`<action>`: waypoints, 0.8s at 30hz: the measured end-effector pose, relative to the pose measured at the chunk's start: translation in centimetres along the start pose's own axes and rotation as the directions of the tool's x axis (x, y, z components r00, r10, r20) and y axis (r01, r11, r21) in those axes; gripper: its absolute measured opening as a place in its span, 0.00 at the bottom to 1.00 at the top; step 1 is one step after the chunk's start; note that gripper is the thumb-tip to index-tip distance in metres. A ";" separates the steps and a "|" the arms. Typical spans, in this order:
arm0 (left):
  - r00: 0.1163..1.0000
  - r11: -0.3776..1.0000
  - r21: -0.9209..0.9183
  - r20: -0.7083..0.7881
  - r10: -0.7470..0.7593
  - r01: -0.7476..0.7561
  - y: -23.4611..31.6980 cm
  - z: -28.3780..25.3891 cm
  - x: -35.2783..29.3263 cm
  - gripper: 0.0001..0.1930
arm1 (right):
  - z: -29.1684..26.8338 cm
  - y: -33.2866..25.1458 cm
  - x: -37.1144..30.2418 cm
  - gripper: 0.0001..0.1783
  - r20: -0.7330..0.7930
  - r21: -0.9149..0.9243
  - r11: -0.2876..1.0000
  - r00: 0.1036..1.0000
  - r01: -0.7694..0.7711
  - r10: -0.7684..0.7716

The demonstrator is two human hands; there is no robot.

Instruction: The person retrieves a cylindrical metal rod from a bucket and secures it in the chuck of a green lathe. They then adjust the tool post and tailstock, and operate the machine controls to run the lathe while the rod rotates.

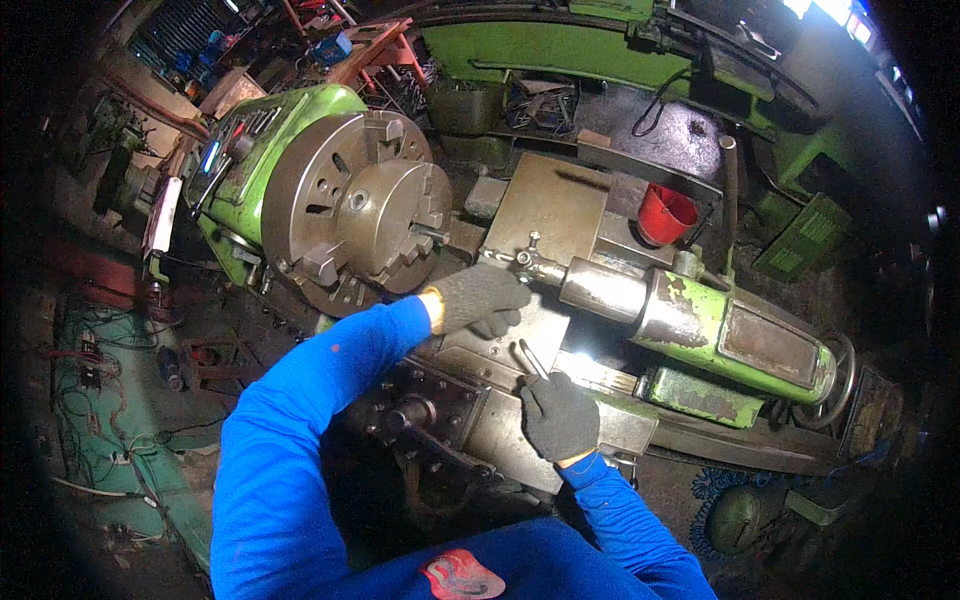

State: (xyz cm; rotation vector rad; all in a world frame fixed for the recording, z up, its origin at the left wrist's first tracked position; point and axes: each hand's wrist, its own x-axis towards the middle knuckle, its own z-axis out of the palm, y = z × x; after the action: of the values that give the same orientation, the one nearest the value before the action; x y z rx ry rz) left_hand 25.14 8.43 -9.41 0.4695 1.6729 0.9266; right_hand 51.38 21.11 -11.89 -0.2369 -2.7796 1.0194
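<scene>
My left hand (480,302), in a dark grey work glove, is just below a thin metal tool (496,257) in the lathe's tailstock. Its fingers are curled, and whatever lies in them is hidden. A small clamp-like fitting with a screw (527,256) sits on that tool, beside the fingertips. My right hand (562,418), gloved the same way, is closed around a short metal bar (533,359), whose free end points up and left over the carriage. On the left stands the large chuck (385,215) with stepped jaws, apart from both hands.
The green tailstock (690,312) with its handwheel (842,370) fills the right. A red bucket (665,214) stands behind it, near an upright metal post (728,200). The green headstock (300,112) is at the left. A coiled blue hose (712,490) lies on the floor at lower right.
</scene>
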 end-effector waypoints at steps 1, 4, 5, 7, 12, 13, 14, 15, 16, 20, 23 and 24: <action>0.998 0.968 0.240 -0.011 -0.068 0.069 0.5 -0.8 0.1 0.08 | -0.1 -0.1 0.0 0.12 0.015 0.004 1.000 1.000 -0.001 0.001; 0.989 0.374 0.926 -0.106 0.101 0.061 1.7 -3.9 -0.2 0.11 | -0.4 -0.4 0.1 0.12 0.039 -0.004 1.000 0.999 -0.018 0.018; 0.932 -0.074 0.997 -0.010 0.363 0.039 1.8 -4.9 -0.9 0.13 | -0.3 -0.3 0.1 0.12 0.018 -0.002 1.000 1.000 -0.025 0.025; 0.724 0.102 0.991 -0.007 0.690 -0.088 3.5 -5.8 -1.2 0.12 | 0.1 -0.3 0.0 0.12 -0.017 0.021 0.999 1.000 -0.023 0.024; 0.695 -0.104 0.960 0.262 0.670 -0.261 5.7 -8.7 5.0 0.11 | -0.4 -0.7 0.2 0.11 0.014 0.000 1.000 1.000 -0.022 0.022; 0.773 -0.133 0.958 0.283 0.568 -0.253 6.8 -8.4 6.4 0.11 | -0.3 -0.7 0.1 0.11 0.000 0.001 0.999 0.999 -0.032 0.032; 0.843 -0.156 0.957 0.290 0.454 -0.245 7.4 -8.2 6.9 0.10 | 0.0 -0.6 0.0 0.10 -0.032 0.003 1.000 0.999 -0.013 0.013; 0.821 -0.155 0.941 0.337 0.460 -0.300 7.7 -8.2 6.9 0.10 | -0.1 -0.5 0.0 0.10 -0.031 -0.007 1.000 0.999 -0.008 0.008; 0.797 -0.156 0.922 0.385 0.465 -0.355 8.0 -8.3 6.8 0.09 | -0.3 -0.6 0.2 0.10 -0.032 -0.016 1.000 0.999 -0.004 0.003; 0.823 0.070 0.906 0.344 0.453 -0.417 4.7 -9.9 8.1 0.06 | 0.0 -0.8 -0.1 0.10 -0.033 -0.004 1.000 0.999 0.016 -0.016; 0.897 0.007 0.947 0.301 0.324 -0.321 7.3 -8.5 7.3 0.06 | 0.0 -0.5 0.0 0.10 -0.038 -0.008 1.000 0.999 -0.014 0.014; 0.888 0.005 0.949 0.292 0.356 -0.315 6.6 -8.8 7.5 0.06 | 0.0 -0.6 0.1 0.10 -0.032 0.000 1.000 0.999 -0.008 0.008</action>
State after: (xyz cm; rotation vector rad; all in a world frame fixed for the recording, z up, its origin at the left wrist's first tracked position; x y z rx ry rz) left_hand 13.57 14.92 -8.34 1.9169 2.0712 -0.1677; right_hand 51.25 20.69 -11.49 -0.2622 -2.7522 1.0084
